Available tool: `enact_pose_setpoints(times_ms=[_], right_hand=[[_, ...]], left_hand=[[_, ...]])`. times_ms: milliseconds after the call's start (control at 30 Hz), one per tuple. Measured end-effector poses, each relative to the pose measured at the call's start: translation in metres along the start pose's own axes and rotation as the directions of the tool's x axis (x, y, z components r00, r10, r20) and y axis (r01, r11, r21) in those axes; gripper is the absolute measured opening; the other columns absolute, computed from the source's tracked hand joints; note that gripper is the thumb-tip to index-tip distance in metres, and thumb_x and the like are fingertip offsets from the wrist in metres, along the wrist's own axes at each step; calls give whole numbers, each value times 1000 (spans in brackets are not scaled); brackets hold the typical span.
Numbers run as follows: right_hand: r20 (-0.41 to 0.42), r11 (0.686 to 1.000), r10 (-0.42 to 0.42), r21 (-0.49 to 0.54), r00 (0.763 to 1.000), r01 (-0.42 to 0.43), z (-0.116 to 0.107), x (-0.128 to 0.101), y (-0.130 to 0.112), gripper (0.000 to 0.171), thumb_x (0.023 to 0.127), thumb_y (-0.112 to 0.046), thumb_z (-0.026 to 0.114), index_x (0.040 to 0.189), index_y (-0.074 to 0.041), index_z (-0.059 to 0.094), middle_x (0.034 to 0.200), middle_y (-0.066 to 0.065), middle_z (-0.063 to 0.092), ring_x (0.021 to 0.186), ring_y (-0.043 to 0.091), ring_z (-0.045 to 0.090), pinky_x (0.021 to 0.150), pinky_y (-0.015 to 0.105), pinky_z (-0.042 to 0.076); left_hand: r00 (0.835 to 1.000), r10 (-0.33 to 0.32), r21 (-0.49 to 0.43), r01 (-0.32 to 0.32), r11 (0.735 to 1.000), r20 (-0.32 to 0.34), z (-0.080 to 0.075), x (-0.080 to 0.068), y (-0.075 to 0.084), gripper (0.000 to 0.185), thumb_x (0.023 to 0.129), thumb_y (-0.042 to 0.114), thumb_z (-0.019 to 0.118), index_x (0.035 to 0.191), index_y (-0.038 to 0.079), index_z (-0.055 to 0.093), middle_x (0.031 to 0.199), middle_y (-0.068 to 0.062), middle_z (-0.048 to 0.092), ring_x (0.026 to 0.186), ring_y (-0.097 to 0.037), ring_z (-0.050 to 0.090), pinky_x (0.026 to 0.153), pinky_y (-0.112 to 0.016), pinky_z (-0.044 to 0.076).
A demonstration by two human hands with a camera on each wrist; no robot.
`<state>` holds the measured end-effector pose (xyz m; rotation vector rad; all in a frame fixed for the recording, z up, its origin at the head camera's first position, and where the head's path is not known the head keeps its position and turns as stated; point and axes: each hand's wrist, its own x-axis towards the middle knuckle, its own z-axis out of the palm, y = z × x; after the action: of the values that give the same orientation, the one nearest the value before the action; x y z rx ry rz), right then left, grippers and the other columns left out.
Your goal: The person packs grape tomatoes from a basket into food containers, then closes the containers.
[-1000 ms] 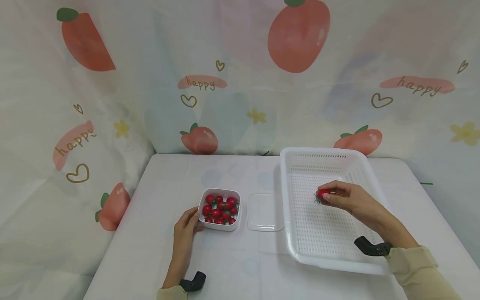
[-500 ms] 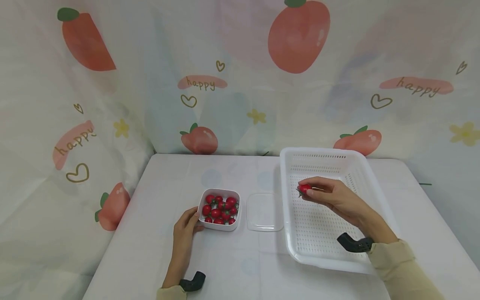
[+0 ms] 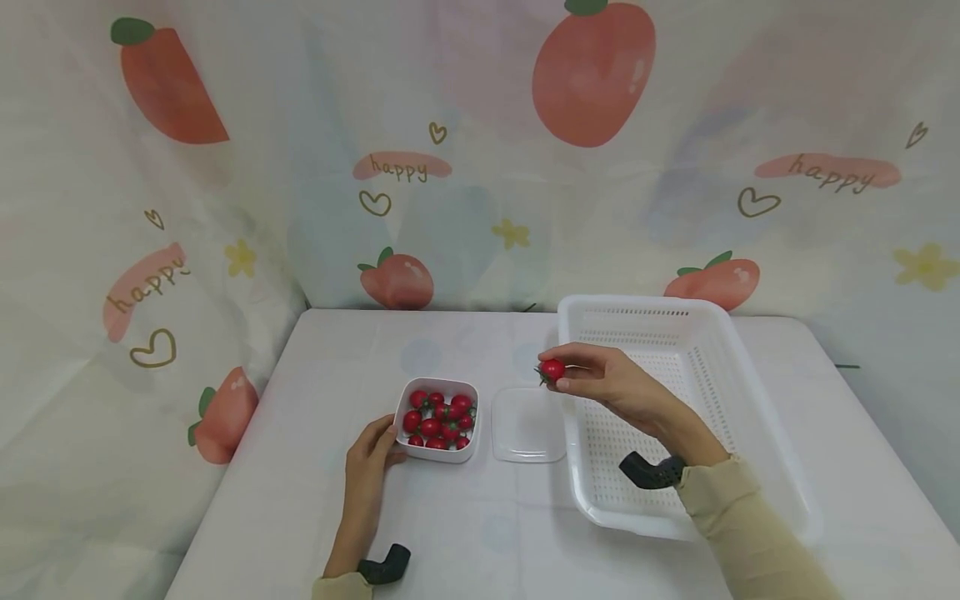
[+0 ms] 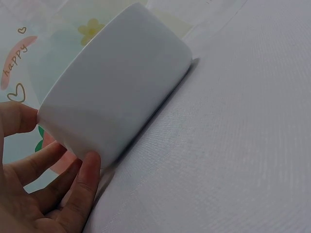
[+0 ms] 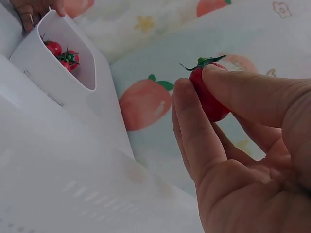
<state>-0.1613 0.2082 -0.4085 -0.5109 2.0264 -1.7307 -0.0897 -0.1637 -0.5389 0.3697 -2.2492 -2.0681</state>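
A white square box (image 3: 442, 456) filled with several red cherry tomatoes (image 3: 431, 427) stands left of the table's middle. My left hand (image 3: 366, 467) holds its left side; in the left wrist view, its fingertips (image 4: 89, 167) rest against the white wall near a lower corner. My right hand (image 3: 615, 387) pinches one cherry tomato (image 3: 553, 370) between thumb and fingers, over the left rim of the white basket (image 3: 573, 467). In the right wrist view, that tomato (image 5: 214, 99) shows its green stem leaves at the top.
Flat on the table between box and basket lies a clear square lid (image 3: 528, 425). The large perforated basket takes up the right side of the white-covered table (image 3: 450, 533). A fruit-printed curtain (image 3: 465, 92) hangs behind and to the left.
My right hand has carried the cherry tomato leftward from above the basket's middle to its left rim. My left hand stays at the box.
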Motion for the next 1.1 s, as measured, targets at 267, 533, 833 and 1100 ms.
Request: enact_pose_setpoints(times_ms=[267, 533, 833, 1100], right_hand=[[14, 999, -20, -40, 1000, 21, 27, 22, -7, 45, 98, -9, 71, 140, -1, 59, 128, 11, 67, 116, 24, 70, 101, 29, 59], [12, 973, -43, -226, 999, 44, 56, 45, -10, 36, 97, -9, 71, 133, -7, 65, 129, 10, 70, 120, 30, 68, 96, 30, 57], [40, 900, -118, -419, 992, 124, 88, 67, -11, 31, 97, -9, 71, 127, -7, 66, 122, 8, 72, 113, 24, 69, 98, 42, 61], [55, 861, -122, -490, 991, 133, 111, 83, -3, 29, 96, -11, 73, 124, -9, 67, 115, 4, 73, 105, 18, 68, 89, 29, 59]], left_hand=[[1000, 3, -6, -3, 1000, -4, 0, 1, -3, 38, 108, 34, 57, 139, 13, 64, 142, -9, 65, 104, -13, 69, 88, -17, 60], [1000, 2, -11, -2, 1000, 9, 0, -1, 2, 41, 108, 35, 56, 141, 13, 63, 143, -11, 64, 101, -8, 68, 89, -16, 60], [1000, -8, -25, 8, 1000, 16, -1, -1, 3, 40, 109, 34, 56, 142, 12, 62, 144, -11, 63, 104, -13, 68, 89, -18, 61], [1000, 13, 7, -13, 1000, -4, 1, -1, 2, 38, 109, 32, 55, 140, 11, 63, 141, -13, 64, 102, -14, 68, 88, -20, 62]])
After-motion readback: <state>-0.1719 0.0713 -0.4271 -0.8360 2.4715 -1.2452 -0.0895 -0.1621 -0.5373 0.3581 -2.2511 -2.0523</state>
